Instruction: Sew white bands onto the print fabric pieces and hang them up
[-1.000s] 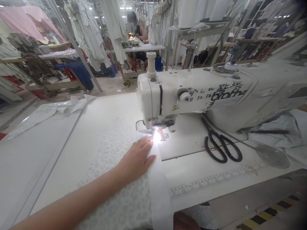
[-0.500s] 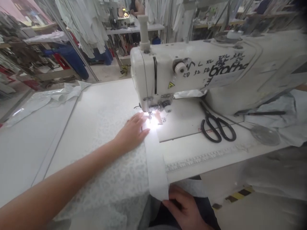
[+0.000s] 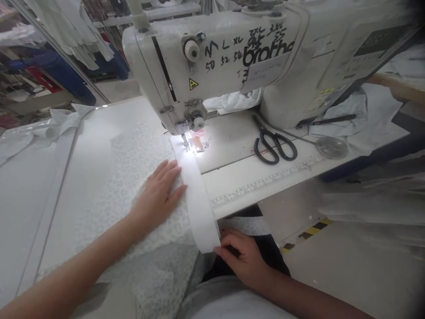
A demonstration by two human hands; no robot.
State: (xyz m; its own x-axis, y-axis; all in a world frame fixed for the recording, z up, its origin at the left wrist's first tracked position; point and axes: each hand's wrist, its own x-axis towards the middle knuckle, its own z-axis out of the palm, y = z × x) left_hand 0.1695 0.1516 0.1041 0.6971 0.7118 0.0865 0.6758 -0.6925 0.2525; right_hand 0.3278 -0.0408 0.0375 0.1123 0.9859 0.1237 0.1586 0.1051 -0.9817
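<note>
My left hand (image 3: pixel 157 195) lies flat, fingers together and stretched out, on a pale patterned fabric (image 3: pixel 129 173) spread over the sewing table. A plain white band (image 3: pixel 195 199) runs along the fabric's right edge from the lit needle and presser foot (image 3: pixel 186 141) of a white sewing machine (image 3: pixel 215 57) down over the table's front edge. My right hand (image 3: pixel 244 259) pinches the lower end of that band below the table edge.
Black scissors (image 3: pixel 274 146) lie on the machine bed to the right of the needle, beside a round metal disc on a rod (image 3: pixel 327 146). A ruler strip (image 3: pixel 262 184) runs along the table front. Loose white cloth (image 3: pixel 43 130) lies at the far left. Yellow-black floor tape (image 3: pixel 305 232) shows below.
The view has tilted down and closer to the machine. My left hand has slid back from the needle toward me. My right hand has come fully into view gripping the band's end.
</note>
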